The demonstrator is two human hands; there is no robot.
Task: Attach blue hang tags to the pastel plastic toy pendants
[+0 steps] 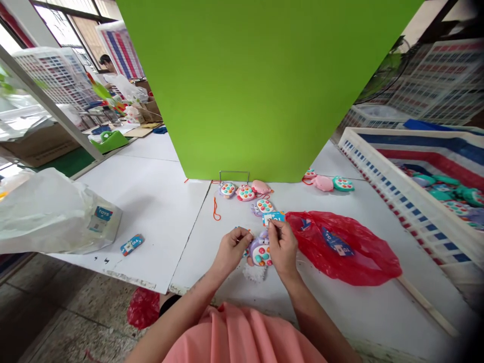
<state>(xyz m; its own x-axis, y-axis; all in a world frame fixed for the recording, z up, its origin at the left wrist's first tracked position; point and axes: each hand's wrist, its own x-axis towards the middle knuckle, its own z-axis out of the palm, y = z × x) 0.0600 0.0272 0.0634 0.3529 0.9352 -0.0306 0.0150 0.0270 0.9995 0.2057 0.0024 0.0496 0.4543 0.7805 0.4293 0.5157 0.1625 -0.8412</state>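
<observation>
My right hand pinches a small blue and white card tag between thumb and fingers. Opposite it, my left hand is closed in a pinch; what its fingertips hold is too small to make out, with a bit of orange showing there. Between the two hands lies a purple animal-shaped toy with coloured round buttons on a white face. Just beyond my fingers is another purple toy. A small heap of white bits lies on the table in front of the near toy.
A green board stands across the back, with pink toys at its foot. To the right are a red plastic bag of cards and a white crate of toys. At left are a translucent bag and a loose tag bundle.
</observation>
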